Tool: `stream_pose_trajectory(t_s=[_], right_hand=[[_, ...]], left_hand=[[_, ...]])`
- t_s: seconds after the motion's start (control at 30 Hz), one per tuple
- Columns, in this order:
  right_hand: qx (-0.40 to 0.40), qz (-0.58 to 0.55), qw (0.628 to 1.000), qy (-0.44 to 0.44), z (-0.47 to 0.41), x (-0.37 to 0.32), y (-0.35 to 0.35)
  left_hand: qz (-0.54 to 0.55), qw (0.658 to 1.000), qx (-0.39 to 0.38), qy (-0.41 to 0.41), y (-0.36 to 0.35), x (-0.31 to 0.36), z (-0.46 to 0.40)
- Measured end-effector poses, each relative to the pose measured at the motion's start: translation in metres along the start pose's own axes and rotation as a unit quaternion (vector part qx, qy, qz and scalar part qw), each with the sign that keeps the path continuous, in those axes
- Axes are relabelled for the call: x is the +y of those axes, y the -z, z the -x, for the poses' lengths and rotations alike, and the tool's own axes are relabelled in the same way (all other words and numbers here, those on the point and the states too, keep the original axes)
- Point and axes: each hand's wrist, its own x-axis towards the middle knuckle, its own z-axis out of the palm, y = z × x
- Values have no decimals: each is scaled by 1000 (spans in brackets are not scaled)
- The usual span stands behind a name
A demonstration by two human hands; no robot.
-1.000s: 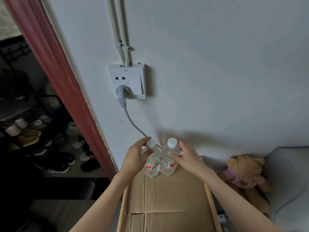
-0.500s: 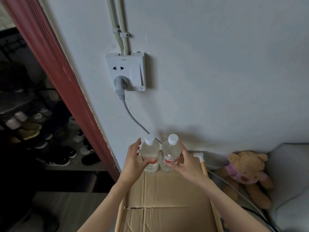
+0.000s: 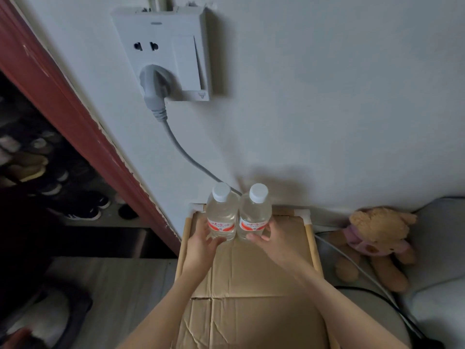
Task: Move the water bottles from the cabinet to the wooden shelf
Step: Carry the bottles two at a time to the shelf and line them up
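Two water bottles [image 3: 237, 217]: upright, touching, lower centre, on cardboard-topped wooden shelf [image 3: 310, 238]. Likely full, heavy, smooth; grasp at label. Left hand [image 3: 201, 244], right hand [image 3: 273, 239]: fingers loosely spread against bases.

Clear glossy plastic bottles [image 3: 237, 217] w/ paper labels; matt creased cardboard [image 3: 251, 285]; plush teddy [image 3: 377, 238].

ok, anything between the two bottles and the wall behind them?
Head view: only the grey power cord, running down from the wall socket behind the left bottle and right bottle.
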Motion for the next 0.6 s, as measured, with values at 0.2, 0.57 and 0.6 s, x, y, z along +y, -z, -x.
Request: stream_pose_trajectory(t_s=[0.2,0.57,0.6], right_hand=[[43,-2,999,3,-10,8,-2],[81,7,996,24,-25,7,-1],[83,4,996,24,-25,7,-2]], left_hand=[[1,1000,15,5,-3,14,-8],[-11,1000,10,-6,-10,3,-22],[-8,1000,9,-9,-11,2,-22]])
